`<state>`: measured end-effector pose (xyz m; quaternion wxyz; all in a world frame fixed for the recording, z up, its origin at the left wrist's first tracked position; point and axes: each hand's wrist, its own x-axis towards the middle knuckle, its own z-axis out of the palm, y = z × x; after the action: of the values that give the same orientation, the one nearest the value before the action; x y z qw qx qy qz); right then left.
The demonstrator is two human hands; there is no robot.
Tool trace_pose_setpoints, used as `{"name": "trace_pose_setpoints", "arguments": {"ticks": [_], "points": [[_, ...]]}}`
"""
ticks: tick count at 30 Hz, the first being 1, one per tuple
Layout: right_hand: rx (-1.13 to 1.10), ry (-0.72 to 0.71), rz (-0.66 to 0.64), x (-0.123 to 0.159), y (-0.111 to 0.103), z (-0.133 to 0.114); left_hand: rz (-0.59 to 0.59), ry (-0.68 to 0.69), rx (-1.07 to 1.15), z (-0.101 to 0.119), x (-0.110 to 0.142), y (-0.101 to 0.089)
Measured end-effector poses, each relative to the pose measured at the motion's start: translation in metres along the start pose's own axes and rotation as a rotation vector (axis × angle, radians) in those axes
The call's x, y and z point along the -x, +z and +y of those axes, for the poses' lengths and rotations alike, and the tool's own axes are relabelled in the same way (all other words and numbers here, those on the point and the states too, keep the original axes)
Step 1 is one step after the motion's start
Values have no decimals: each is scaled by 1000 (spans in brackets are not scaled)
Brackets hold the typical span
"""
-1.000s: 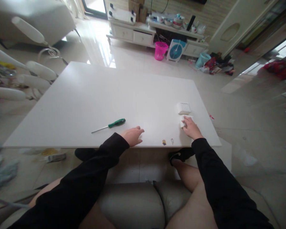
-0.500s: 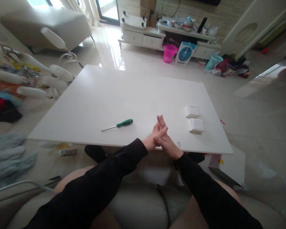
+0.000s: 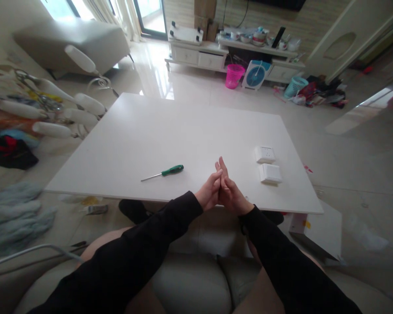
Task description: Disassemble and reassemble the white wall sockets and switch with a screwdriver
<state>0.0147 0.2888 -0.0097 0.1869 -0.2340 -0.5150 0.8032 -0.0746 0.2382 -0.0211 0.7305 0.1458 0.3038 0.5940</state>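
My left hand and my right hand press palm to palm over the near edge of the white table. Their fingers stretch forward, and no object shows between them. To the left of them lies a screwdriver with a green handle and a metal shaft pointing left. On the right sit two white boxes: a wall socket with holes in its face, and nearer to me a plain-faced white switch-like box. Both are apart from my hands.
Beyond the table stand a pink basket, a blue-and-white fan and a light blue basket. A lamp with white arms reaches near the table's left edge. A white box is on the floor at right.
My hands have gone from crossed, with the left fingers over the right hand, to palm against palm with fingers pointing forward. The screwdriver and both white boxes stay put on the table.
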Motion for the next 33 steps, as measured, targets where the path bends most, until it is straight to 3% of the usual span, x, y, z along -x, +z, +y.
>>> {"name": "trace_pose_setpoints", "arguments": {"ticks": [7,11,14,23,33], "points": [[-290,75,-95,11,4,-12,-21,-44,-18,21,7,4],[-519,19,-156,15,-1,-22,-194,-97,193,36,13,3],[-612,18,-213,17,-7,-27,-253,-150,290,46,18,2],[-672,-3,-329,27,-7,-26,-388,-231,396,47,28,-1],[-650,-19,-327,36,-2,-27,-384,-238,306,44,33,3]]}}
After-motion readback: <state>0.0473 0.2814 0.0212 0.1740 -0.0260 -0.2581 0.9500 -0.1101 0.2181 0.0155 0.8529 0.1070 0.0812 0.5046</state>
